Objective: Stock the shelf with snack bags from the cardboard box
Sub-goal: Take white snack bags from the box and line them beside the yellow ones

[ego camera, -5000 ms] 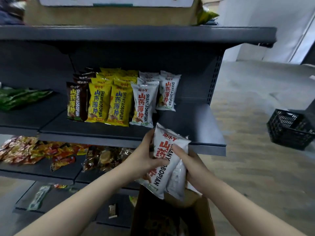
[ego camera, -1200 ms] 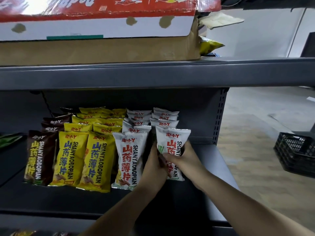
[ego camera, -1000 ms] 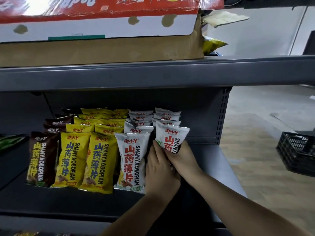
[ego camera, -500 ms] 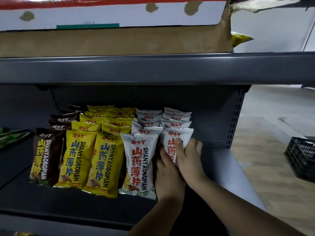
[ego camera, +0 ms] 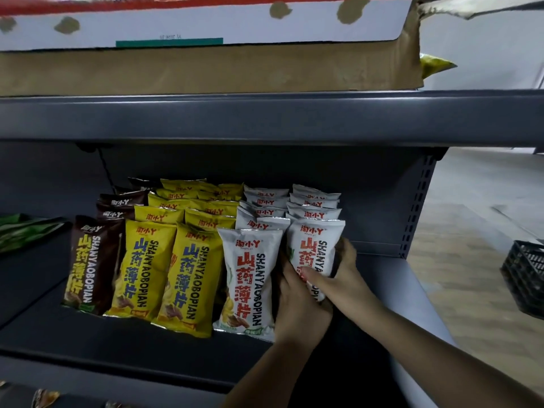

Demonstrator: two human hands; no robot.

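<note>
- The shelf (ego camera: 391,278) has bare room to the right of the bags, out to its right edge and the perforated upright at the back right corner. A strip is also open between the front bags and the shelf's front edge.
- The upper shelf (ego camera: 265,113) hangs low over the rows, so there is little room above the bag tops.
- The white snack bag (ego camera: 316,245) stands upright at the front of the right-hand white row, near the middle of the shelf and just beside the other front white bag (ego camera: 250,278).
- The right hand (ego camera: 346,275) grips this bag: the thumb lies across its printed face and the fingers (ego camera: 346,245) curl round its right edge.
- The left hand (ego camera: 298,307) has its fingers fairly straight, pressed into the gap between the two front white bags, against the held bag's left side.
- Half a second ago the right hand lay flat over the bag's front; now it has slid to the side and more of the print shows. The left hand has stayed in place.
- Yellow bags (ego camera: 144,266) and brown bags (ego camera: 91,260) fill the rows to the left; green bags (ego camera: 23,231) lie towards the left end.
- Every bag reads "SHANYAOBOPIAN" beside 山药薄片, with 淘小Y at the top.
- A box (ego camera: 206,72) on the upper shelf has a green bar and small unreadable print.
- A black crate (ego camera: 527,278) sits on the floor at the right.
</note>
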